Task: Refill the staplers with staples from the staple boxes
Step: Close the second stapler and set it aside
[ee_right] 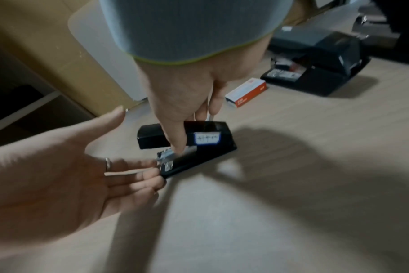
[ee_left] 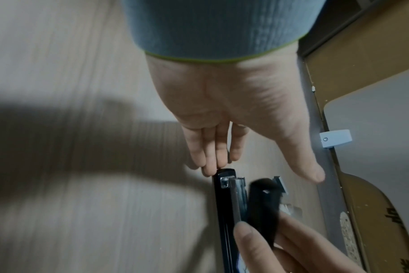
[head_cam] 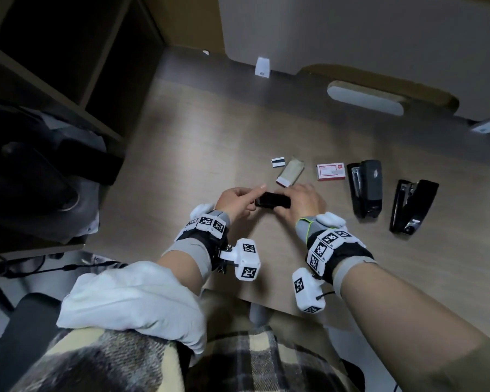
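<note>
The right hand grips the small black stapler from above, thumb down on its near side by the metal magazine and the other fingers curled over the far side; the left hand lies mostly flat, its fingertips touching the stapler's front end, the forefinger held straight and clear of it; the stapler rests low on the desk between the two hands, and in the wrist views its top arm looks lifted off the channel, though blur hides whether any staples sit inside.

The risk, as I judge it, lies in that sprung top; if the thumb slips, it could snap down on the left fingertips, or the light body could skid across the smooth desk, since only fingertips brace its front.

Just beyond the grip lies an opened staple box with a small strip of staples to its left; farther to the right sits a red and white staple box; well to the right of that, two larger black staplers lie open; nothing stands between the hands and the opened box.
</note>
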{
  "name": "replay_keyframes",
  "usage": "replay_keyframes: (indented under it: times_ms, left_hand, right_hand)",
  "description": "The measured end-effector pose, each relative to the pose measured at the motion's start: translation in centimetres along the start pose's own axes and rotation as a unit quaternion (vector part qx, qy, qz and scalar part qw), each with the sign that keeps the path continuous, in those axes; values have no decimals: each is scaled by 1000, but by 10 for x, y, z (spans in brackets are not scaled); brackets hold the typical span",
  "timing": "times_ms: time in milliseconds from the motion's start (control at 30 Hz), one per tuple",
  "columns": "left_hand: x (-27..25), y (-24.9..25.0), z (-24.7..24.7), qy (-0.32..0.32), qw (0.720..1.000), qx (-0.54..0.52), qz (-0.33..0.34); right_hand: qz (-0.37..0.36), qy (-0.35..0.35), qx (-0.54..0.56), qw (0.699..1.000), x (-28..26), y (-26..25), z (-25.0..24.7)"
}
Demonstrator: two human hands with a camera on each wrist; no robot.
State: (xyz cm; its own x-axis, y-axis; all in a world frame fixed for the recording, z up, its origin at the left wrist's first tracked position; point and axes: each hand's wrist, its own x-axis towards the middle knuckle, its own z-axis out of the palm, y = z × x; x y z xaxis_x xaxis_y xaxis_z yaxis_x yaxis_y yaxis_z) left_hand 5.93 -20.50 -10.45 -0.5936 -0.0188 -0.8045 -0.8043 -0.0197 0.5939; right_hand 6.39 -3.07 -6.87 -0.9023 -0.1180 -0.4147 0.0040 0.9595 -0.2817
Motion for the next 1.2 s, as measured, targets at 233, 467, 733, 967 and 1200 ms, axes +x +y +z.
replay_keyframes:
  times_ms: [233, 467, 733, 967, 1200]
  left_hand:
    - [16, -16, -2, 37, 988, 136, 56]
    - [17, -11, 0, 24, 987, 149, 52]
    - [2, 7, 11, 51, 997, 52, 0]
    - [-12, 12, 53, 57, 993, 102, 13]
    - [-20, -6, 105, 9, 975, 223, 20]
  right_hand:
    - [20, -15, -14, 1000, 6, -3, 13]
    - [41, -20, -11, 999, 4, -7, 10]
    - [107, -79, 5, 991, -7, 7, 7]
    - [121, -63, 29, 990, -31, 35, -7]
    - [121, -108, 11, 987, -55, 77, 1]
